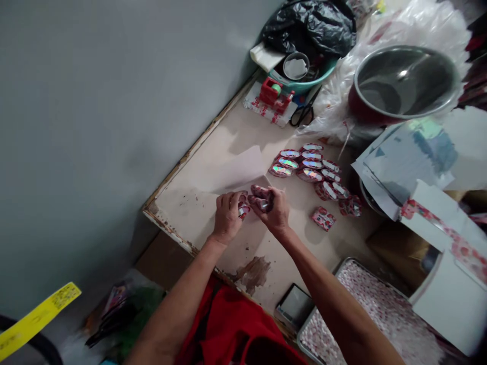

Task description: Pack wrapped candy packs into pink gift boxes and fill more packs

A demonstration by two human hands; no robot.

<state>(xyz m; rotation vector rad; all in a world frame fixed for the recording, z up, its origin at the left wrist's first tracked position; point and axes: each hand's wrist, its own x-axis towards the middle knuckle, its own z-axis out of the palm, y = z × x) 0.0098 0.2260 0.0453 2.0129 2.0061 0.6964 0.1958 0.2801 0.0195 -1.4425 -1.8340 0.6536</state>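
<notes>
My left hand [227, 215] and my right hand [274, 208] meet over the worn table top [198, 203], both with fingers curled around small red and pink foil packets [253, 200]. The left fingers pinch one packet near its edge. The right hand grips another, which pokes out between thumb and fingers. Just beyond the hands lies a white sheet of paper [238, 170]. To the right, several finished packets [308, 165] with shiny tops are laid in rows, and one loose packet [323, 218] sits apart.
A metal bowl [407, 81] stands on clear plastic at the back right, beside scissors [304, 111], a red tape dispenser [274, 94] and a black bag [310, 25]. A tray of small pink sweets [376, 309] and a small scale [294, 306] lie at my right. A grey wall runs along the left.
</notes>
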